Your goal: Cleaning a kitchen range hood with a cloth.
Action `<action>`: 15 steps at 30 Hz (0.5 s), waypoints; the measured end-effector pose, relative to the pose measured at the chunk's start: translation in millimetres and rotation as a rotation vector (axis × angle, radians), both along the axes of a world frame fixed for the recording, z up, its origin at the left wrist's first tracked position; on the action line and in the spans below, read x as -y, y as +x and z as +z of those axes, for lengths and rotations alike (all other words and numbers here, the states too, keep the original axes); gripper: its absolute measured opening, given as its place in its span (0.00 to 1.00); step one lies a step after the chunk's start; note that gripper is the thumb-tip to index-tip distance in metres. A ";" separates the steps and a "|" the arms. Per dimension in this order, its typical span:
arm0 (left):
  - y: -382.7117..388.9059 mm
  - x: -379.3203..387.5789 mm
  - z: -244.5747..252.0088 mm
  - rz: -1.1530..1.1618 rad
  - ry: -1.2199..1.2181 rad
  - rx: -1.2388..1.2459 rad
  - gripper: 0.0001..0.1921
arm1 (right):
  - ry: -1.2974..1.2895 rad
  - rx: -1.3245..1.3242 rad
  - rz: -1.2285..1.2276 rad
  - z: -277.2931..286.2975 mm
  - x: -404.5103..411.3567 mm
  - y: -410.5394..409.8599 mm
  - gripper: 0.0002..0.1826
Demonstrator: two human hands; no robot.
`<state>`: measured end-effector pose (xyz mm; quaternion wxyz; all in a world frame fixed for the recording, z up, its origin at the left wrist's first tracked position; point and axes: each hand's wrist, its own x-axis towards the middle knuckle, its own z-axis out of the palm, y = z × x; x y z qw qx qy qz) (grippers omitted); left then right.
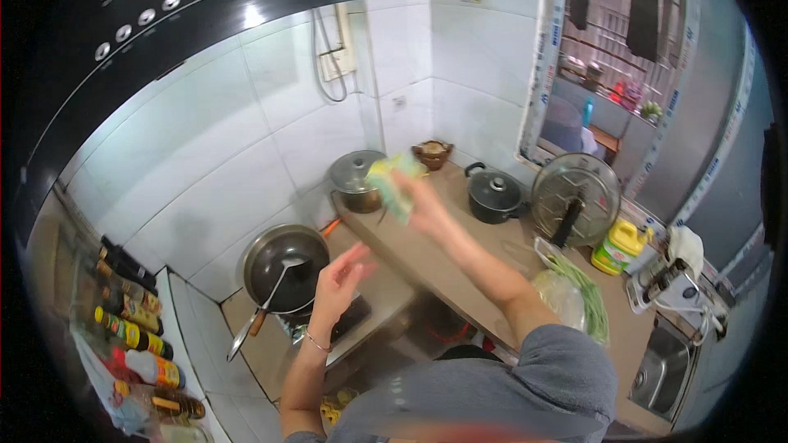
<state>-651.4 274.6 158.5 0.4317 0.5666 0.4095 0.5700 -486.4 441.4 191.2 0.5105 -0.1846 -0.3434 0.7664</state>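
My right hand (423, 198) grips a blurred green and yellow item (394, 187), perhaps a cloth or a soft packet. It is raised over the counter, in front of a lidded metal pot (360, 181). My left hand (340, 277) holds nothing, its fingers extended near the right rim of a dark wok (286, 267). A metal ladle (274, 286) rests in that wok, and a second utensil's metal end (241, 337) sticks out beside the wok's wooden handle. Beneath the wok is a gas stove (348, 326), partly covered by my left arm.
A black lidded pot (494, 192), a leaning glass lid (578, 191) and a brown basket (433, 154) line the counter's back. Green beans (582, 295), a yellow jug (620, 247) and a sink (662, 375) are right. Bottles (132, 332) stand left; a range hood (184, 18) hangs above.
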 end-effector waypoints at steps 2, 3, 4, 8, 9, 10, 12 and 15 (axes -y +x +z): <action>-19.1 11.7 -16.5 0.065 -0.069 -0.022 0.16 | 0.185 -0.029 -0.377 58.1 0.8 3.9 0.18; -28.1 19.5 -25.7 0.108 -0.147 -0.040 0.14 | 0.287 -0.114 -0.499 98.2 12.3 -2.2 0.16; -31.5 26.4 -30.4 0.150 -0.157 -0.026 0.12 | 0.448 -0.107 -0.632 123.4 4.3 -2.7 0.16; -41.9 42.7 -46.3 0.209 -0.219 -0.003 0.13 | 0.948 0.047 -0.976 217.6 -31.3 -5.8 0.20; -41.9 44.9 -48.1 0.217 -0.216 -0.003 0.13 | 1.055 0.174 -1.025 233.7 -41.3 -5.8 0.24; -41.9 47.2 -49.7 0.223 -0.225 -0.021 0.14 | 1.057 0.166 -1.018 244.5 -58.2 -9.6 0.24; -43.9 50.0 -56.6 0.233 -0.226 0.015 0.14 | 1.460 0.771 -1.598 256.3 -91.0 -24.5 0.20; -56.1 65.9 -69.1 0.284 -0.245 0.001 0.14 | 1.838 1.026 -1.401 268.1 -94.4 -0.3 0.35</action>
